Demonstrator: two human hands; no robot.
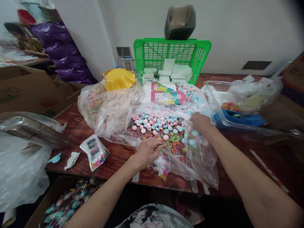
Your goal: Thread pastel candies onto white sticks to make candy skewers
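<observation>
My left hand [149,152] is closed in a pinch above the near side of the spread sweets; what its fingers hold, if anything, is hidden. Just below it lies a small clear packet [163,169] with a colourful printed corner. My right hand [201,122] is closed on the edge of a clear plastic bag [201,158], at the right of the pile. Between the hands are pink, blue and white button-shaped candies [154,122]. Nearer to me, small multicoloured ring candies [175,142] lie on the plastic.
Behind the candies stands a green basket [169,52] holding white boxes. A yellow bowl [120,79] rests on bagged sweets. Left are stacked printed packets [95,152] and a steel flask [33,129]; right, a clear tub [213,95]. Another person sits far left.
</observation>
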